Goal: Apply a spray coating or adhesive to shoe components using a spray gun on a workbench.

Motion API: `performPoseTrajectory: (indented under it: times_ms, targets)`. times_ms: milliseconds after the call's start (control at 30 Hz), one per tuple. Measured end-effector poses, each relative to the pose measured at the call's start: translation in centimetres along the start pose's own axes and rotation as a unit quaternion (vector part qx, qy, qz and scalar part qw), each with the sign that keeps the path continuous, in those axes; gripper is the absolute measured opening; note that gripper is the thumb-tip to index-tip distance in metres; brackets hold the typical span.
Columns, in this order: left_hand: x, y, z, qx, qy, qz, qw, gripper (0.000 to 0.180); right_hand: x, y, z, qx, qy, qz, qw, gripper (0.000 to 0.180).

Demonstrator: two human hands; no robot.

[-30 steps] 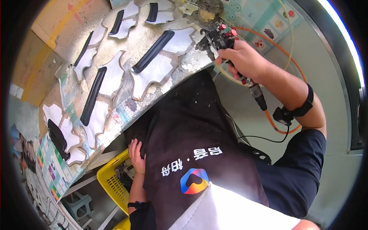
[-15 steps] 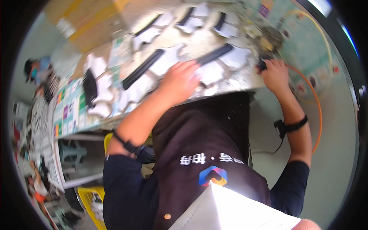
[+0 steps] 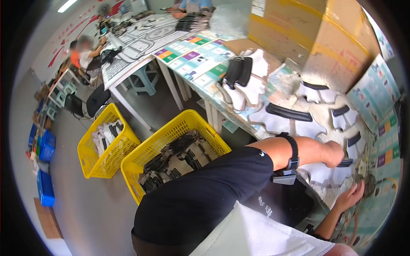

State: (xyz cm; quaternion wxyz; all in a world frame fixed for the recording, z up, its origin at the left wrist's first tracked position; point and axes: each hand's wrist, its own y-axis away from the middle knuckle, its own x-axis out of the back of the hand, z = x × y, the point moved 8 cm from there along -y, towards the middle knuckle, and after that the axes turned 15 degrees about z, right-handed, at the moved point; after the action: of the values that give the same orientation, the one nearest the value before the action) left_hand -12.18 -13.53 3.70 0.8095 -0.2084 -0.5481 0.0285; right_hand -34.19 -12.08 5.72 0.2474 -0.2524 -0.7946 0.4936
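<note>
My left hand [image 3: 334, 154] is curled at the end of a dark strip [image 3: 346, 163] on a white, wavy-edged piece [image 3: 320, 173] that lies on the worktable. Its fingertips are mostly hidden behind the hand. Nearer the table's right end, my right hand [image 3: 351, 197] has its fingers stretched out, and I see nothing in it. Just past its fingertips sits a round, greyish object [image 3: 367, 186], too unclear to name. A larger white piece with a long black padded strip [image 3: 288, 112] lies left of my left hand. Smaller pieces with black strips [image 3: 354, 139] lie beyond it.
Stacked white pieces with black strips [image 3: 252, 79] sit at the table's left. Cardboard boxes [image 3: 286, 32] stand behind. Two yellow baskets [image 3: 196, 117] [image 3: 87, 164] with pieces in them are on the floor at left. Co-workers [image 3: 87, 51] sit at far tables.
My view has swung left, bringing the baskets and room into sight. My right hand held a small black tool by an orange hose; now its fingers are spread. My left hand stays on a strip.
</note>
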Motion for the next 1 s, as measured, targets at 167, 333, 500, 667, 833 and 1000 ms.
performPoseTrajectory:
  times_ms: [167, 333, 500, 667, 833, 1000]
  targets:
    - [13.7, 4.8, 0.4, 0.028, 0.206, 0.195, 0.959, 0.029, 1.6, 2.6, 5.4, -0.126, 0.002, 0.081, 0.989, 0.041]
    - [19.6, 11.8, -4.7, 0.067, 0.325, 0.239, 0.913, 0.031, -1.5, 3.5, 2.1, -0.087, 0.03, -0.041, 0.995, 0.039]
    - [20.0, 15.9, -7.0, 0.079, 0.348, 0.222, 0.907, 0.029, -2.5, 4.5, 2.5, -0.022, 0.076, -0.125, 0.989, 0.034]
    - [18.3, 16.6, -8.9, 0.103, 0.357, 0.205, 0.905, 0.029, -2.8, 4.8, 0.5, -0.008, 0.093, -0.153, 0.984, 0.033]
    - [16.8, 15.8, -8.9, 0.096, 0.364, 0.161, 0.912, 0.029, -3.1, 4.7, 1.2, -0.03, 0.114, -0.166, 0.979, 0.033]
    - [15.5, 16.0, -8.5, 0.094, 0.367, 0.121, 0.917, 0.03, -3.1, 4.8, 1.0, -0.025, 0.123, -0.177, 0.976, 0.035]
